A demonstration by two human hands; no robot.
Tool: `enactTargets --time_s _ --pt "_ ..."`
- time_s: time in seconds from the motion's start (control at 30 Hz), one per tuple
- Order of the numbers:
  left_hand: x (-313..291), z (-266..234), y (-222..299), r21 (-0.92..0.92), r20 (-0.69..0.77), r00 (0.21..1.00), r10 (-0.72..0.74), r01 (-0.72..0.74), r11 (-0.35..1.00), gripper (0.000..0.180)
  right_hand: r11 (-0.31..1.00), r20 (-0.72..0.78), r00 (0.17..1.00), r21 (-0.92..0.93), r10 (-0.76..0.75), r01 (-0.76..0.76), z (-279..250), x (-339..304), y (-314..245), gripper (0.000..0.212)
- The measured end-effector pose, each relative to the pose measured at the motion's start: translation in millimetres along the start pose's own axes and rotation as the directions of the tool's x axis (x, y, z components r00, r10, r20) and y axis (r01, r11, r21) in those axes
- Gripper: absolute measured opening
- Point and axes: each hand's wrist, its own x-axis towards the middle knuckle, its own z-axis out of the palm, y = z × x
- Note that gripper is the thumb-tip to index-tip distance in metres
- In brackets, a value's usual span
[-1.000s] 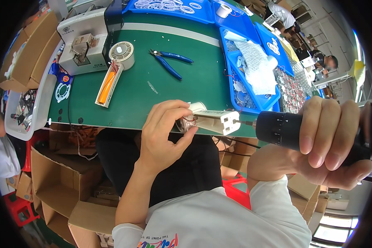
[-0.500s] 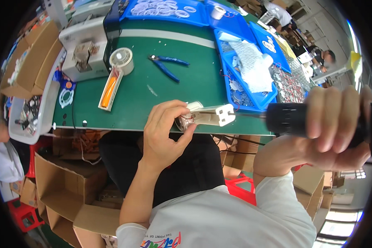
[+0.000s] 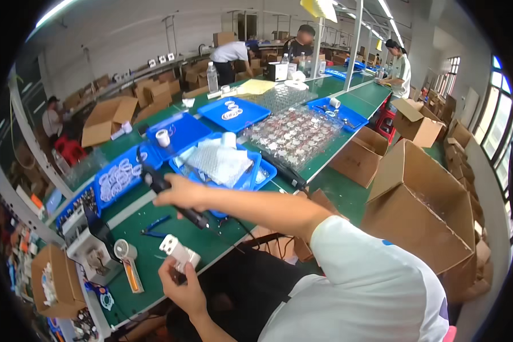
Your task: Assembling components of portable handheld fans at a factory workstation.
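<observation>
At lower left, the left hand (image 3: 183, 288) grips a white plastic housing (image 3: 179, 251), probably light and stiff, best held by its sides. Above it, the right hand (image 3: 179, 192) clasps a black electric screwdriver (image 3: 155, 182).

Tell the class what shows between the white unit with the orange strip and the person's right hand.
In the head view, the blue pliers lie on the green table between the white unit and the right hand.
</observation>
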Motion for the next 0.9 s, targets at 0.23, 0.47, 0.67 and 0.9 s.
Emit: enactTargets --time_s 0.23,0.47,0.67,0.9 --pt "-29 -13 34 -0.140 -0.152 0.988 0.002 -0.024 0.990 0.036 0.532 -0.003 0.980 -0.840 -0.199 0.105 3 32 40 0.040" --pt "-41 -30 40 -0.035 -0.021 0.997 -0.074 0.073 0.997 0.049 0.202 0.046 0.961 -0.974 -0.272 0.104 -13 16 26 0.039" --pt "-39 -34 76 0.236 0.361 0.925 0.122 -0.217 0.947 0.052 0.854 0.678 0.725 -0.301 -0.121 0.424 -64 -122 -62 0.044" --pt "-74 31 128 -0.170 0.367 0.905 0.216 -0.164 0.972 0.062 0.854 0.493 0.856 -0.371 -0.153 0.366 -112 -285 -15 0.031"
